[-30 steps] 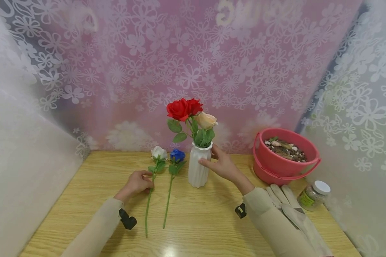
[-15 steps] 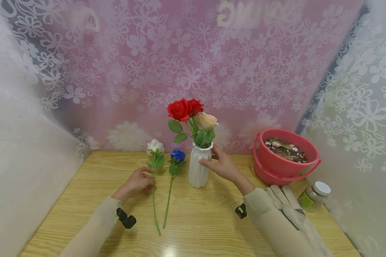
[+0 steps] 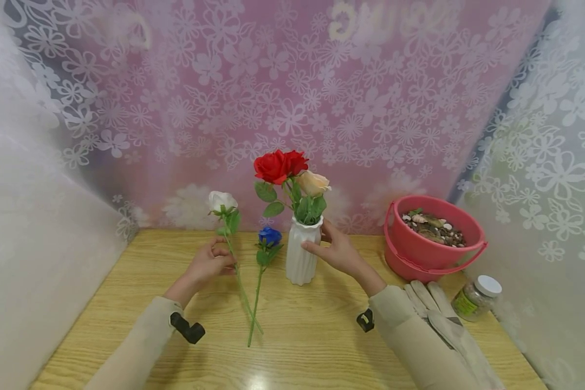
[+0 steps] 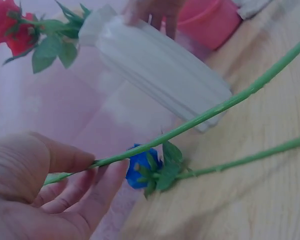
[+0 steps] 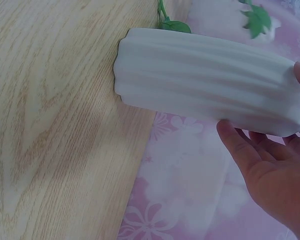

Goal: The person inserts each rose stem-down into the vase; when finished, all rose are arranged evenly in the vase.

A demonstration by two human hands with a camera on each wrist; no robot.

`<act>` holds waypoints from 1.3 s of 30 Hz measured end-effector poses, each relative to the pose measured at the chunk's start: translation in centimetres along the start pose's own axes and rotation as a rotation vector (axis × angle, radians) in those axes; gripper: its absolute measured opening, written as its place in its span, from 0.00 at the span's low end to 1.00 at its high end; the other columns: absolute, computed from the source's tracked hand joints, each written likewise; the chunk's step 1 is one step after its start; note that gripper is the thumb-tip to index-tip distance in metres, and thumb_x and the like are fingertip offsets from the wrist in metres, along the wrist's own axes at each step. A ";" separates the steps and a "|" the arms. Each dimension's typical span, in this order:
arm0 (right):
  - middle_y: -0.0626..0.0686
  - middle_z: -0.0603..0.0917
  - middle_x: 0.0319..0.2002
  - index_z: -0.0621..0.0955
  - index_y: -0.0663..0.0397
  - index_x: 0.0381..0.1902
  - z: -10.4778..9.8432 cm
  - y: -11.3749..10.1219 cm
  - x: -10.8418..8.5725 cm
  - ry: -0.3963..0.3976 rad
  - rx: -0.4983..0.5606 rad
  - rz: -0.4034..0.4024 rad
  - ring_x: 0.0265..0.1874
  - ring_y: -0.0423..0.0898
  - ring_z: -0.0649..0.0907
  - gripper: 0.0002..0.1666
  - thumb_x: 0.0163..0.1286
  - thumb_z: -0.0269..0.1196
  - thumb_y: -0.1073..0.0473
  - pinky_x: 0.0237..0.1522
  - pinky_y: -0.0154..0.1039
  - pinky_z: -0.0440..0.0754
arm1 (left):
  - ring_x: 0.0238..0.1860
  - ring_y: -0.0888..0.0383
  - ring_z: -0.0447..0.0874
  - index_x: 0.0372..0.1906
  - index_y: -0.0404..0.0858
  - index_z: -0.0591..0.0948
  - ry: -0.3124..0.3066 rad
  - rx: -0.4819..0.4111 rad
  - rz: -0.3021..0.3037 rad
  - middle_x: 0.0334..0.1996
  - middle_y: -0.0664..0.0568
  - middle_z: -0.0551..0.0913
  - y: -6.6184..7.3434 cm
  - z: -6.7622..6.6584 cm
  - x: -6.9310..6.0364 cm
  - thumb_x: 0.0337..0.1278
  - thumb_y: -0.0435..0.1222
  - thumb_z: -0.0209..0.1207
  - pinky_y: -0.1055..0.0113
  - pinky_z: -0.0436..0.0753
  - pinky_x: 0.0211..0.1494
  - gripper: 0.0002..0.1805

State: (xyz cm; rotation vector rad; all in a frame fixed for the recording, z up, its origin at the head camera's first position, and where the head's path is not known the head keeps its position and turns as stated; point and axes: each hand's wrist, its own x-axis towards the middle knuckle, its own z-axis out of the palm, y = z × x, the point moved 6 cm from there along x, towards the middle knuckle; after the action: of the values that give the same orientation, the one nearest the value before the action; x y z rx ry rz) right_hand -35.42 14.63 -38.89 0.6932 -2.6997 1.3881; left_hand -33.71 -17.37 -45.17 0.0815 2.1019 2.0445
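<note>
My left hand (image 3: 208,265) pinches the green stem of a white rose (image 3: 222,201) between thumb and fingers. The bloom is raised and leans left, and the stem slants down to the right. In the left wrist view that stem (image 4: 215,111) runs past the fingertips. A blue rose (image 3: 270,236) lies on the table between the left hand and a white ribbed vase (image 3: 301,262). The vase stands upright, bearing red roses (image 3: 273,167) and a peach rose (image 3: 314,183). My right hand (image 3: 342,254) holds the vase near its neck from the right, thumb in front.
On the right stands a pink bucket (image 3: 434,254) containing pebbles and shells. Pale work gloves (image 3: 460,346) lie in front of it, partly behind the right sleeve. A jar with a white lid (image 3: 476,297) is beside them. A flowered curtain (image 3: 292,97) hangs behind the wooden table (image 3: 312,346).
The left hand has lifted the white rose; its bloom has moved up and left while the stem's lower end swung right. The right hand and the vase have stayed in place.
</note>
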 end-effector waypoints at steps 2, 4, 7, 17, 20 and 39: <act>0.56 0.75 0.75 0.59 0.34 0.84 0.0 0.0 0.0 -0.001 -0.001 -0.001 0.69 0.63 0.80 0.49 0.73 0.70 0.41 0.63 0.62 0.85 | 0.37 0.57 0.89 0.80 0.34 0.53 0.022 -0.034 0.027 0.41 0.52 0.79 0.7 0.0 -0.1 0.74 0.26 0.60 0.54 0.92 0.53 0.39; 0.56 0.75 0.75 0.59 0.34 0.84 0.0 0.0 0.0 -0.001 -0.001 -0.004 0.69 0.63 0.80 0.49 0.73 0.70 0.41 0.63 0.62 0.85 | 0.38 0.58 0.90 0.80 0.34 0.53 0.045 -0.071 0.053 0.42 0.53 0.79 1.3 0.0 -0.3 0.74 0.27 0.59 0.58 0.93 0.51 0.38; 0.56 0.75 0.75 0.59 0.34 0.84 0.1 0.1 0.1 0.003 -0.002 -0.004 0.69 0.63 0.80 0.49 0.73 0.69 0.41 0.63 0.62 0.84 | 0.37 0.61 0.90 0.78 0.35 0.54 0.077 -0.121 0.107 0.40 0.56 0.79 2.3 0.0 -0.5 0.75 0.26 0.58 0.62 0.93 0.49 0.36; 0.55 0.75 0.75 0.59 0.33 0.84 0.0 0.2 0.1 0.009 -0.007 -0.002 0.69 0.62 0.80 0.49 0.73 0.70 0.42 0.63 0.61 0.85 | 0.40 0.62 0.89 0.67 0.41 0.62 0.143 -0.244 0.316 0.37 0.63 0.81 5.7 0.4 -1.4 0.76 0.25 0.57 0.57 0.93 0.52 0.25; 0.55 0.75 0.75 0.60 0.34 0.84 0.1 0.2 0.1 0.009 -0.002 -0.006 0.69 0.63 0.80 0.48 0.73 0.70 0.42 0.63 0.62 0.85 | 0.39 0.62 0.87 0.61 0.45 0.64 0.171 -0.293 0.374 0.35 0.62 0.81 6.8 0.4 -1.8 0.75 0.24 0.57 0.56 0.93 0.52 0.22; 0.54 0.76 0.74 0.59 0.33 0.84 -0.1 0.1 0.1 0.008 -0.013 -0.010 0.68 0.61 0.81 0.49 0.72 0.70 0.40 0.61 0.58 0.87 | 0.41 0.52 0.91 0.54 0.44 0.72 0.327 -0.499 0.665 0.38 0.48 0.84 13.0 0.7 -3.5 0.73 0.25 0.59 0.53 0.92 0.52 0.15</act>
State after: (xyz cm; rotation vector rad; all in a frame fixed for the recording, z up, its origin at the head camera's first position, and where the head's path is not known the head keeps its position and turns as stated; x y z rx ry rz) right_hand -35.52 14.70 -38.88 0.6979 -2.6924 1.3670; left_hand -31.48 -16.83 -31.86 0.4448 1.7976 3.1065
